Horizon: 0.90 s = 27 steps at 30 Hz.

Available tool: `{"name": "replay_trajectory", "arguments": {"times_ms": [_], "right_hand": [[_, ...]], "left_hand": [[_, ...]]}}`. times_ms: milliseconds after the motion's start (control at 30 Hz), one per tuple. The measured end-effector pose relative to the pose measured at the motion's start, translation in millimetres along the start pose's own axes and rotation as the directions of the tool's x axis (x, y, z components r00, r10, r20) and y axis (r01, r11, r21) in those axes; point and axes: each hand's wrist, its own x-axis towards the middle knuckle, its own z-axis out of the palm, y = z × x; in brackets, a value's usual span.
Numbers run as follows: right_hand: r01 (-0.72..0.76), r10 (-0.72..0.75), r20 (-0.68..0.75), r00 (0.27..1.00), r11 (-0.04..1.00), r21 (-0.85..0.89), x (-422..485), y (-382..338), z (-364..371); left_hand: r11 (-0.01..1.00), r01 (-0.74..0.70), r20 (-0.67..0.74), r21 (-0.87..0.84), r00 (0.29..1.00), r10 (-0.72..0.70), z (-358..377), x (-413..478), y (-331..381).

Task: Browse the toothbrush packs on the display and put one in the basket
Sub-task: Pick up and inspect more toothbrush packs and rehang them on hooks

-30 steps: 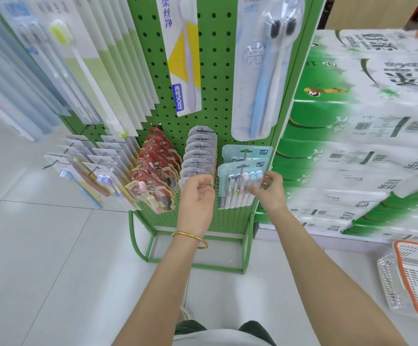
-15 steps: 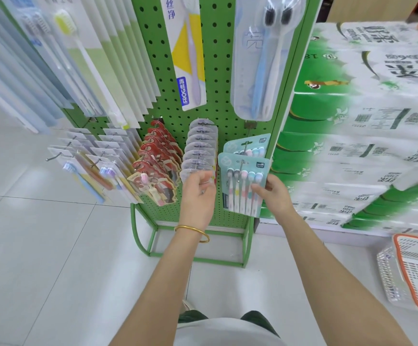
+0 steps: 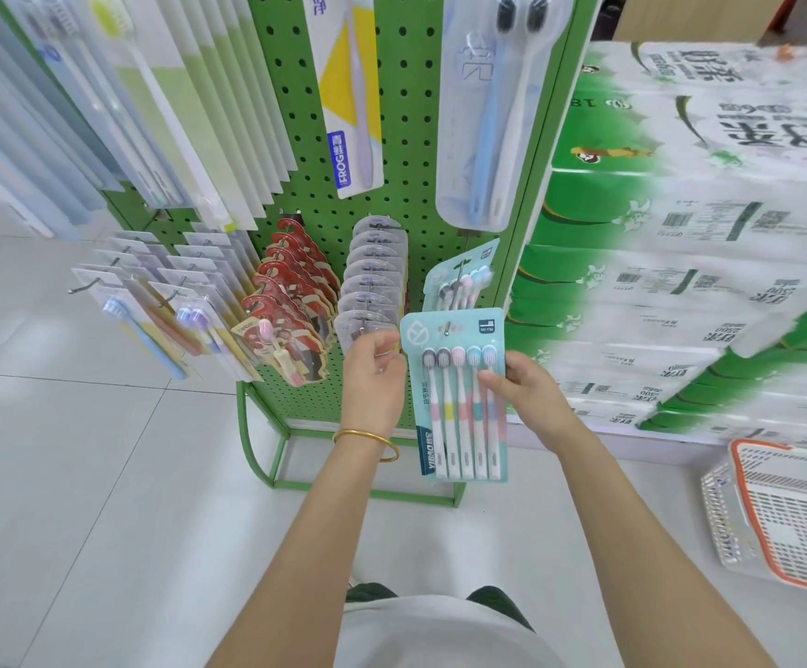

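My right hand (image 3: 529, 395) pinches the right edge of a teal pack of several toothbrushes (image 3: 454, 402), lifted toward me in front of the green pegboard display (image 3: 416, 151). The hook's tip shows through the pack's hanging hole. A second teal pack (image 3: 459, 282) hangs behind it. With fingers curled, my left hand (image 3: 372, 378), a gold bangle on its wrist, pinches the front of a row of clear packs (image 3: 375, 286). The white basket (image 3: 748, 499) with an orange rim sits on the floor at the lower right, away from both hands.
Red cartoon packs (image 3: 290, 301) and single-brush packs (image 3: 151, 311) hang to the left on long hooks. Tall packs (image 3: 483, 118) hang above. Stacked tissue cases (image 3: 681, 262) stand at the right. White floor tiles (image 3: 78, 474) lie to the left and below.
My right hand has swung the front teal pack outward and up from the row, so its face now points at me. My left hand stayed at the clear packs.
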Motion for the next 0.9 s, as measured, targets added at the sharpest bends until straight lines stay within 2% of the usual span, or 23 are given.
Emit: {"name": "replay_trajectory", "arguments": {"times_ms": [433,533,767,900], "right_hand": [[0.01,-0.018,0.134,0.991,0.998,0.058,-13.6,-8.5,-6.8],[0.007,-0.019,0.144,0.989,0.997,0.078,-19.0,-15.4,-5.4],[0.079,-0.079,-0.009,0.997,0.973,0.216,-40.1,-36.5,-9.3],[0.144,-0.058,-0.207,0.977,0.889,0.434,-56.0,-47.5,-8.9]], "left_hand": [[0.999,-0.028,-0.209,0.028,0.977,0.033,11.6,-1.5,-11.9],[0.998,-0.066,-0.199,-0.014,0.978,0.061,16.5,-5.9,-13.2],[0.96,-0.264,-0.123,0.089,0.954,0.274,37.9,-18.2,-2.3],[0.861,-0.399,0.036,0.314,0.912,0.409,62.5,-33.0,5.8]]}}
